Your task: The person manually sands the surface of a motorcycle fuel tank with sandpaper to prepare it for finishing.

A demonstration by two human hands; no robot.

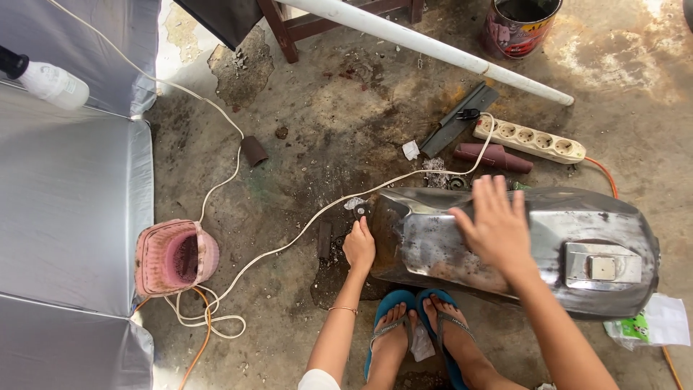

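Bare steel: motorcycle fuel tank point(548, 238) lies on its side on the floor, centre-right, just far of the person's feet in teal flip-flops point(411, 325). Most of the shell reads bright, stripped metal; rust-brown patches remain at its left end and along the near lower edge, so by my read the cleaning is well advanced but not finished.

Right hand point(494, 227) lies flat on top of the tank, fingers spread and released, gripping nothing. Left hand point(359, 247) is curled at the tank's left end, fingers clenched; whether it holds anything inside, cannot tell.

Surface: rough concrete floor point(325, 123), stained dark with rust and dust around the tank, cracked patch far left.

Around it:
- white power strip point(530, 139) far of the tank, white cable point(303, 227) running left across the floor
- rolled sandpaper point(493, 157) just near the strip
- white pipe point(433, 45) lying diagonally far
- paint can point(518, 25) far right
- pink basket point(175, 257) left, beside a silver-grey sheet point(68, 217)
- white and green plastic bag point(653, 323) near right
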